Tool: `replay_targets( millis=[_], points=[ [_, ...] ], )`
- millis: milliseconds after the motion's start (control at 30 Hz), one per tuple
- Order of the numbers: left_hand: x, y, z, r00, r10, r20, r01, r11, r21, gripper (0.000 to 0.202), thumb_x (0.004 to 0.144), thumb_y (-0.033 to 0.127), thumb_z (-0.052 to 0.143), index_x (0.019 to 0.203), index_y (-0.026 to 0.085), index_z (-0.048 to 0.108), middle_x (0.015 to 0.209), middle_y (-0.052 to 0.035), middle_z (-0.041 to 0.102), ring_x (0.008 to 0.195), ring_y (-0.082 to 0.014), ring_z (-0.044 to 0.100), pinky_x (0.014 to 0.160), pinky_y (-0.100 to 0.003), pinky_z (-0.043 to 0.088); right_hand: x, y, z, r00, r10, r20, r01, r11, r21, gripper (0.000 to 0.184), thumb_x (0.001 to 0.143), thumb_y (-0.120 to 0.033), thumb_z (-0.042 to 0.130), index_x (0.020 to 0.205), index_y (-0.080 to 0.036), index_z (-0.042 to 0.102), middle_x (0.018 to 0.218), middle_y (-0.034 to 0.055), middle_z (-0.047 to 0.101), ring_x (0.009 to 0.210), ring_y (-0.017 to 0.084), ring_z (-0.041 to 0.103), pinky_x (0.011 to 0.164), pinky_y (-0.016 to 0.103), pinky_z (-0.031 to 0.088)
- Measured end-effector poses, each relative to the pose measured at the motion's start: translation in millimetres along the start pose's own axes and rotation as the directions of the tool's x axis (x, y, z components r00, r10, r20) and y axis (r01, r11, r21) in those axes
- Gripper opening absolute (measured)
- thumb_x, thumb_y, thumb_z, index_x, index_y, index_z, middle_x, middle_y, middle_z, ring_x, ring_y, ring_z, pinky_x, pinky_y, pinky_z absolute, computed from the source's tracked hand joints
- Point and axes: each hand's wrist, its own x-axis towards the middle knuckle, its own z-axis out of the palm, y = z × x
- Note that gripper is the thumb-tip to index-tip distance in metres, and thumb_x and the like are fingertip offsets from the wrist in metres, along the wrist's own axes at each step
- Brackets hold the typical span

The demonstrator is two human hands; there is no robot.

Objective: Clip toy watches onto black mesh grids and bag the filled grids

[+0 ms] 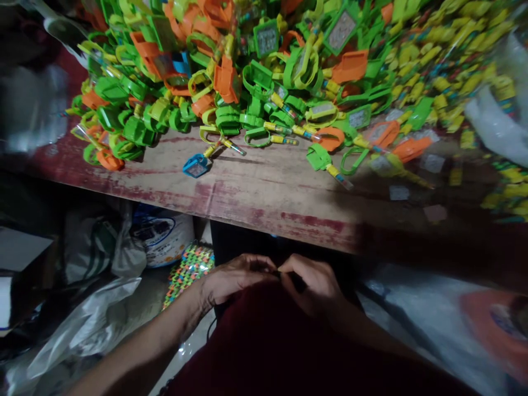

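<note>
My left hand (237, 276) and my right hand (314, 279) meet in front of the dark red shirt, just below the table's near edge. Their fingertips are bent together in a pinch; whatever lies between them is too small and dark to make out. On the table, beyond both hands, lies a blue toy watch (196, 165) with a small candy tube beside it. Farther right is a green toy watch (318, 158) with a yellow-labelled candy tube (339, 176). A big heap of green, orange and yellow toy watches (225, 80) spreads behind them.
Yellow candy tubes (437, 60) are piled at the back right, beside clear plastic bags (495, 118). The worn wooden table (264, 192) has its edge above my hands. Below left stand a white printed sack (165, 239) and a bag of colourful pieces (190, 269). An orange-red object (490, 319) is blurred at lower right.
</note>
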Motion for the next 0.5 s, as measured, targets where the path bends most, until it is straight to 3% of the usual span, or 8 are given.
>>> replay_targets(
  millis=[133, 267, 367, 500],
  points=[
    [7.6, 0.5, -12.2, 0.998, -0.049, 0.048, 0.048, 0.999, 0.015, 0.045, 0.054, 0.040, 0.089, 0.085, 0.012, 0.071, 0.068, 0.0032, 0.062, 0.057, -0.0048, 0.046, 0.055, -0.017, 0.035, -3.1, 2.7, -6.6, 0.998, -0.033, 0.062, 0.031, 0.999, 0.035, 0.013, 0.085, -0.007, 0.052, 0.084, -0.017, 0.060, 0.072, 0.0000, 0.062, 0.060, 0.010, 0.059, 0.057, 0.021, 0.043],
    [15.0, -0.2, -9.8, 0.999, -0.053, 0.004, 0.053, 0.998, 0.021, 0.050, 0.040, 0.041, 0.093, 0.073, 0.010, 0.070, 0.060, 0.0026, 0.061, 0.051, -0.0049, 0.045, 0.051, -0.018, 0.033, -5.0, 4.4, -5.9, 0.998, -0.037, 0.046, 0.035, 0.998, 0.043, 0.013, 0.085, -0.007, 0.052, 0.084, -0.018, 0.060, 0.071, 0.0004, 0.062, 0.060, 0.011, 0.059, 0.058, 0.022, 0.043],
    [12.9, -4.2, -0.3, 0.998, -0.001, -0.061, 0.003, 1.000, 0.030, 0.043, 0.049, 0.041, 0.090, 0.070, 0.011, 0.068, 0.060, 0.0030, 0.061, 0.052, -0.0058, 0.047, 0.052, -0.019, 0.035, -0.6, 3.4, -5.1, 0.998, -0.029, 0.048, 0.025, 0.996, 0.084, 0.015, 0.085, -0.007, 0.050, 0.083, -0.018, 0.060, 0.071, 0.0012, 0.062, 0.061, 0.011, 0.059, 0.058, 0.022, 0.043],
    [5.1, -13.0, 9.1, 0.992, 0.029, -0.120, -0.026, 0.999, 0.023, 0.044, 0.056, 0.049, 0.085, 0.072, 0.013, 0.066, 0.060, 0.0048, 0.059, 0.051, -0.0059, 0.046, 0.052, -0.020, 0.034, 4.1, 2.5, -14.9, 0.983, 0.033, 0.179, -0.067, 0.980, 0.186, 0.014, 0.087, -0.011, 0.050, 0.083, -0.019, 0.062, 0.074, 0.0010, 0.062, 0.064, 0.012, 0.058, 0.059, 0.023, 0.043]
  ],
)
